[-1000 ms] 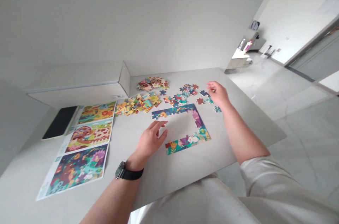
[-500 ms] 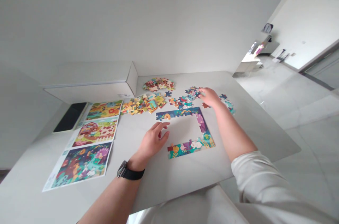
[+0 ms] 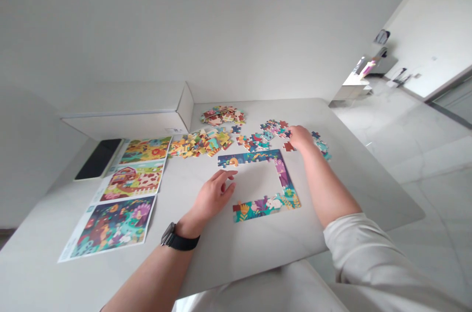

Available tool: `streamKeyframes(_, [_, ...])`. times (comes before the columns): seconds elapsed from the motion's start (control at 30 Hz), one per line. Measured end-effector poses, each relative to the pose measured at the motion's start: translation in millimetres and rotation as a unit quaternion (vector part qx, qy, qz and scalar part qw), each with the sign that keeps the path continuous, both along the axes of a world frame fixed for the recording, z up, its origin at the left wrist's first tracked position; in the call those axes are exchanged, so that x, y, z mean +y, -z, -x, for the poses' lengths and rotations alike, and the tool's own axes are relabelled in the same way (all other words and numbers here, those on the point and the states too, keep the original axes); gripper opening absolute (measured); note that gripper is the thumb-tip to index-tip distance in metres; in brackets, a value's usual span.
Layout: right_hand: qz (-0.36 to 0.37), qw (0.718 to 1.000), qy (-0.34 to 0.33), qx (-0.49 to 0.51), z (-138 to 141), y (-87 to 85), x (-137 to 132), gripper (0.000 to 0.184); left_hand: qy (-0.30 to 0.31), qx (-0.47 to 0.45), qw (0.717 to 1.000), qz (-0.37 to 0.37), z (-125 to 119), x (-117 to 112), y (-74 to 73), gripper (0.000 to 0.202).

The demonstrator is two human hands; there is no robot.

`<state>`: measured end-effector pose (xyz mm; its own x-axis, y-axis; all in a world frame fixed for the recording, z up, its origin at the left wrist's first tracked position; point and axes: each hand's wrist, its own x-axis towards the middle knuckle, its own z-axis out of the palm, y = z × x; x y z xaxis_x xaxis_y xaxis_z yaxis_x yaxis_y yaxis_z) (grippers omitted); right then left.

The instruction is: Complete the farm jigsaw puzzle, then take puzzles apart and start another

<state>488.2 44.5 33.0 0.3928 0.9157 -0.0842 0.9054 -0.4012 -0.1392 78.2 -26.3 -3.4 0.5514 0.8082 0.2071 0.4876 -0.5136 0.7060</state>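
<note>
My left hand (image 3: 213, 195) rests by the open left side of a partly joined puzzle border (image 3: 272, 204). Its fingers are loosely bent with the thumb apart, and nothing is in them. The border has a dark blue top strip, a purple right side and a green bottom strip with a white rabbit. Farther back, my right hand (image 3: 301, 138) reaches down at the right edge of a pile of puzzle pieces (image 3: 273, 127). Its fingers are curled with the tips low on the table among the pieces; whatever they pinch is hidden. A reddish-brown piece (image 3: 288, 146) lies just below it.
Yellow pieces (image 3: 201, 143), a farther pile (image 3: 223, 115), a mixed cluster (image 3: 254, 142) and teal pieces (image 3: 323, 147) lie around. At left are a picture sheet (image 3: 114, 226), a phone (image 3: 99, 158) and a white box (image 3: 125, 125) against the wall.
My right hand has moved slightly right, from over the pile to its right edge, uncovering pink and reddish pieces. My left hand has stayed in place. The view has shifted a little.
</note>
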Motion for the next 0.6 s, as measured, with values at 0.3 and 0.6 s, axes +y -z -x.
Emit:
streamKeyframes(0.3, [0.020,1.000,-0.012,-0.013,0,4.5,-2,0.044,0.003,-0.009,1.000,0.003,-1,-1,-4.7,0.034])
streamKeyframes(0.6, [-0.038,0.999,0.007,-0.016,-3,5.3,-3,0.043,0.007,-0.008,1.000,0.004,-1,0,0.9,0.035])
